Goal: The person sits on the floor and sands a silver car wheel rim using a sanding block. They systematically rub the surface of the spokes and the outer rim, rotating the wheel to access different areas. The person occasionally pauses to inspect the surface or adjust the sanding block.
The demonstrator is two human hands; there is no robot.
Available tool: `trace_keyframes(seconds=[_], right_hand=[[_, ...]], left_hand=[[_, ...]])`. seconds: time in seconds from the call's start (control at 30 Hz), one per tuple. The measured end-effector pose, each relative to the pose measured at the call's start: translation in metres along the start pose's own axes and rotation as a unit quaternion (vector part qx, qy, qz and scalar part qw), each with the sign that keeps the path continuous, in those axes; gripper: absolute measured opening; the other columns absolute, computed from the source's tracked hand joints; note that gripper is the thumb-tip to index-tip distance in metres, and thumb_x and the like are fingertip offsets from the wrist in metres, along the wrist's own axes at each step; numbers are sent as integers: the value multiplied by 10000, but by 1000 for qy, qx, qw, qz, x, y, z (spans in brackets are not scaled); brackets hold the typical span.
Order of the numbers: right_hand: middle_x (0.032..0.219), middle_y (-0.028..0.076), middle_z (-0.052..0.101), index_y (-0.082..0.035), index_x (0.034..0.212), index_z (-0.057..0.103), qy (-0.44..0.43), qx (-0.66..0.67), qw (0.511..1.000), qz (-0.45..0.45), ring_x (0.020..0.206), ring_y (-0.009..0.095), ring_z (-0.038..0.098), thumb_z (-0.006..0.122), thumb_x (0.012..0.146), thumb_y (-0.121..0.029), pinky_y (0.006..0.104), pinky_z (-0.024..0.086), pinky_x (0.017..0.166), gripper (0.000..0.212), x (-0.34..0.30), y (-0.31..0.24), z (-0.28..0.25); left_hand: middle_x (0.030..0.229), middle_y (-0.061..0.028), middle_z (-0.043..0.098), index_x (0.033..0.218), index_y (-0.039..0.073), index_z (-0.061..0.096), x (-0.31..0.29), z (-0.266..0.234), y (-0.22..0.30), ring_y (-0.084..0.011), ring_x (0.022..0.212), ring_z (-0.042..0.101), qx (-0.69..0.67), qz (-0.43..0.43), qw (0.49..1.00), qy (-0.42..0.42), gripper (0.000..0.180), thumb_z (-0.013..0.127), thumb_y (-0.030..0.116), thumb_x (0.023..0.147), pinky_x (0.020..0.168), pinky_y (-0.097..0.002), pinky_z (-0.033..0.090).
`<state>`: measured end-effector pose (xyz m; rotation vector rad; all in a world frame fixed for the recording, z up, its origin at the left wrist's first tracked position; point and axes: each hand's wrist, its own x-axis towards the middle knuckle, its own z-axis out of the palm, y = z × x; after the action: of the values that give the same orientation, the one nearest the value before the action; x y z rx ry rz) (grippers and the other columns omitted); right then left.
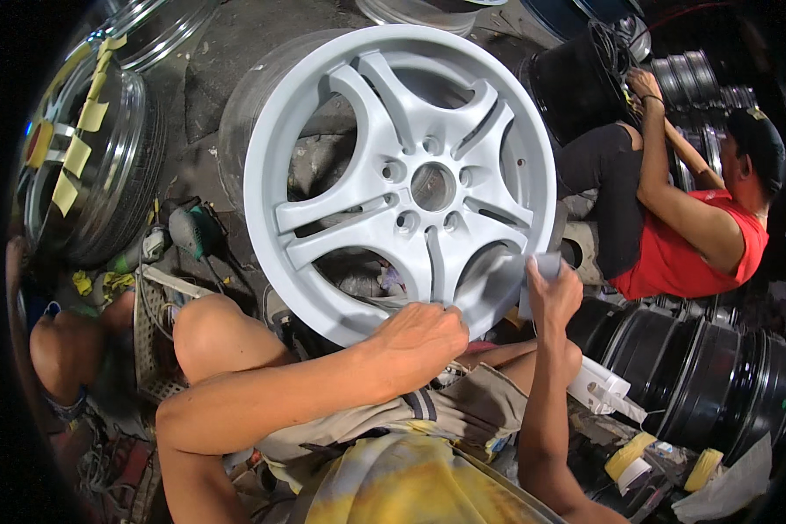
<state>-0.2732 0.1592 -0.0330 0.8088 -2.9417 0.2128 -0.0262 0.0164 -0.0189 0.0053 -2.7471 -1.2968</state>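
Observation:
A light grey alloy wheel rim with paired spokes stands tilted in front of my knees, its face toward me. At its near edge my left hand is closed on the rim, the fingers curled and partly hidden. My right hand pinches a small grey sheet that looks like sandpaper, beside the rim's lower right edge. Part of that sheet hangs below the fingers. Through the spoke openings, dark clutter shows behind the wheel.
A co-worker in a red top sits at the right, hands at a black wheel. Dark wheels lie stacked at the lower right. A taped wheel with a tyre stands left, near a green-and-black power tool and a plastic crate.

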Motion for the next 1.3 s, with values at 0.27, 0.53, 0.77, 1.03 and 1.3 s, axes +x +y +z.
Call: trace_keyframes(seconds=[0.27,0.53,0.77,1.03,1.3], right_hand=[[824,228,725,0,882,740,7,36,999,-10,801,414,709,809,784,-419,482,533,731,437,11,-4,4],[823,273,710,32,891,730,17,33,999,-17,791,443,704,799,771,-409,501,535,734,463,15,5,9],[777,267,703,45,867,734,14,58,997,-40,752,445,700,799,783,-361,495,536,723,420,19,6,7],[786,261,702,49,847,720,3,77,996,-47,754,450,690,792,781,-318,495,524,714,379,23,6,13],[774,275,697,51,885,728,-31,55,995,-71,776,460,693,786,789,-282,504,531,743,352,29,4,5]], left_hand=[[931,-195,655,880,-38,672,0,0,-1,-389,840,685,-2,7,1000,4,128,677,81,832,712,-473,567],[933,-189,658,869,-28,676,2,3,-4,-388,850,685,5,-18,999,-31,127,666,98,867,716,-467,568],[924,-193,659,870,-22,679,2,0,1,-386,852,689,0,-10,999,-34,146,666,123,885,708,-465,567],[932,-188,653,869,-23,678,3,-3,-4,-385,859,684,15,-14,1000,-23,145,677,120,887,718,-459,566],[921,-182,644,864,-26,674,-1,-2,-4,-379,859,677,-2,-1,1000,3,124,691,95,851,722,-461,563]])
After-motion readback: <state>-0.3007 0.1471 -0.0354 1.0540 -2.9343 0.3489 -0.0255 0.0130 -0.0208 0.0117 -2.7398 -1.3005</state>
